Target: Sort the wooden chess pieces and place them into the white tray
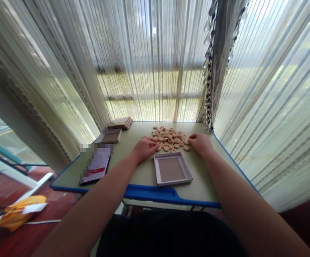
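A heap of round wooden game pieces (168, 137), some with red or dark characters on top, lies loose on the table (144, 175). At the heap's left edge, my left hand (145, 148) has its fingers closed together, the tips on a piece there. My right hand (201, 142) is at the heap's right side, its thumb and fingers pinched at the rim of a piece (186, 142). Another piece (187, 148) lies just below those fingertips. Between my forearms, in front of the heap, sits a shallow square cardboard box tray (157, 172).
A second shallow box part (111, 141) lies at the table's back left, before a stacked bundle (120, 123). A partly blurred dark-edged tablet or phone (97, 166) is beside my left forearm. String curtains (155, 71) hang behind the table. An orange bag (22, 212) lies on the red floor.
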Available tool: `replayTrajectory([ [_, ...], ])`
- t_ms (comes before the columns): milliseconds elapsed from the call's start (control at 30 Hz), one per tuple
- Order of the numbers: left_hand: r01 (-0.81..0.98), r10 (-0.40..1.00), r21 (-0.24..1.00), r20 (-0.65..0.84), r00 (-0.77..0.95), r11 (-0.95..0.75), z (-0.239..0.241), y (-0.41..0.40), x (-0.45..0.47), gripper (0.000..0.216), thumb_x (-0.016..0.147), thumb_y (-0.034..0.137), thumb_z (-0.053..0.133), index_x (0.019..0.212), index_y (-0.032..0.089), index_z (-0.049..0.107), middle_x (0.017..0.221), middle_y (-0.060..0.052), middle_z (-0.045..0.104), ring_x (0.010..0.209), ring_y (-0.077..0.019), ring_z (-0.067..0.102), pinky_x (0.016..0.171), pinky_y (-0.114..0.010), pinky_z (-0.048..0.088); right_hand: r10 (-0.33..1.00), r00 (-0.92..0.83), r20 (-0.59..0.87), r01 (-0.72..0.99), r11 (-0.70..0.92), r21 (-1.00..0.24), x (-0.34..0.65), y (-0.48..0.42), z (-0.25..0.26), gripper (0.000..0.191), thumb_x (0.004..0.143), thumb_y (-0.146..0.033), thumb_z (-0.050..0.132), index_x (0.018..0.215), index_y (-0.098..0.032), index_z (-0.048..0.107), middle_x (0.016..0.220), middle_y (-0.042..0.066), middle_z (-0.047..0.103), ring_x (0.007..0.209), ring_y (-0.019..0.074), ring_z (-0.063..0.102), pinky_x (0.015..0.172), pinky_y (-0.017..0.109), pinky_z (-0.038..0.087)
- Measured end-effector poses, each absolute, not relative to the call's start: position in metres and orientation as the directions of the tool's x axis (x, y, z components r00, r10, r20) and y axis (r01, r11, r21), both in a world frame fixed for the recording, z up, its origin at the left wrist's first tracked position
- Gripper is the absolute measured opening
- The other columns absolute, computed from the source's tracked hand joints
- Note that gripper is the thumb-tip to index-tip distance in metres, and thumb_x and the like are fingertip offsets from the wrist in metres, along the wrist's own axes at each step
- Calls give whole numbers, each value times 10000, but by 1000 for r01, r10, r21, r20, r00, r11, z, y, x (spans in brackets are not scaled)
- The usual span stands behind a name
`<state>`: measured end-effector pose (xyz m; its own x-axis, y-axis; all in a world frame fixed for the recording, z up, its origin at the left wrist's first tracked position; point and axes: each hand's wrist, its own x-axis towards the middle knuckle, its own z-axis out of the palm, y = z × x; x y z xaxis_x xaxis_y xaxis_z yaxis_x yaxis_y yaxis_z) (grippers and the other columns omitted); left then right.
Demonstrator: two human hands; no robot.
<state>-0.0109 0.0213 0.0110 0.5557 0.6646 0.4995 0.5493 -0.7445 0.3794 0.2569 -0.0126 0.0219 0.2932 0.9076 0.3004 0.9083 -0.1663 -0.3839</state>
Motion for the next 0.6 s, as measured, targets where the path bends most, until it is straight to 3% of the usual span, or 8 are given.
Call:
replayTrajectory([
  [233,558,698,420,466,544,-716,6,25,-12,272,688,411,649,841,197,722,963,-52,672,965,-203,569,874,-331,447,931,239,276,937,-147,-317,255,-15,21,295,759,-242,483,926,-170,716,904,92,701,863,206,624,764,274,439],
  [400,558,686,401,470,555,-727,8,25,-12,236,693,379,652,831,202,721,956,-48,672,961,-205,566,879,-345,441,907,189,377,957,-83,-279,248,-25,26,315,730,-166,469,923,-183,717,974,98,678,919,213,599,814,289,427],
  [600,557,649,340,490,582,-757,13,20,-10,252,769,387,564,714,198,720,902,-52,671,924,-193,568,863,-335,432,980,73,188,946,-8,-324,241,-36,32,253,693,-284,563,883,-238,725,824,37,704,761,189,618,657,253,435],
])
